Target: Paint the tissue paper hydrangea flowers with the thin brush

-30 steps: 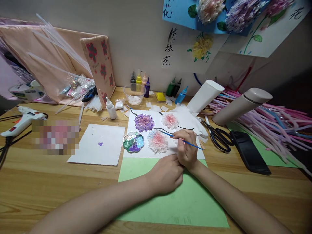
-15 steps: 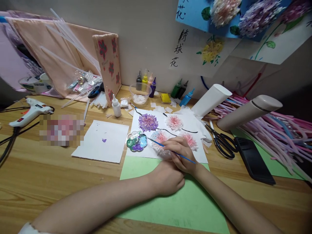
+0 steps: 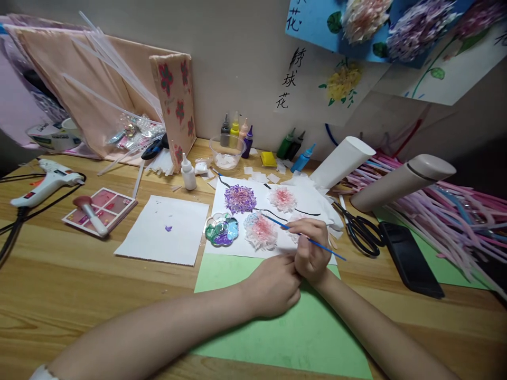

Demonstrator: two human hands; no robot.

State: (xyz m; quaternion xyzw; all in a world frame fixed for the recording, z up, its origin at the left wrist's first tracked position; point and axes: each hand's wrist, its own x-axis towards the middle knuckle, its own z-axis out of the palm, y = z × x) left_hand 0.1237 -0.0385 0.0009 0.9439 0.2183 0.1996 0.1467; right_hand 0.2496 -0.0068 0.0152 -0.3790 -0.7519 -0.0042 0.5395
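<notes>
My right hand [image 3: 311, 250] grips a thin blue paintbrush [image 3: 332, 250], its tip at the upper right edge of a pink paper flower [image 3: 260, 231] on a white sheet [image 3: 307, 203]. A purple flower [image 3: 240, 198] and another pink flower [image 3: 282, 198] are stuck on the same sheet, and a flower-shaped paint palette [image 3: 222, 229] sits at its left edge. My left hand [image 3: 273, 285] rests as a loose fist on a green sheet [image 3: 293, 330], touching my right hand and holding nothing.
Black scissors [image 3: 358, 228], a black phone [image 3: 410, 258], a beige tube [image 3: 402, 182] and pink sticks [image 3: 455, 206] lie right. Paint bottles [image 3: 237, 134], a clear bowl [image 3: 227, 150] and a glue bottle [image 3: 189, 173] stand behind. A blank sheet [image 3: 164, 229], makeup palette [image 3: 99, 208] and glue gun [image 3: 45, 184] lie left.
My right hand drew back to the right, and the brush tip moved from near the palette to the pink flower's upper right edge. My left hand stayed put.
</notes>
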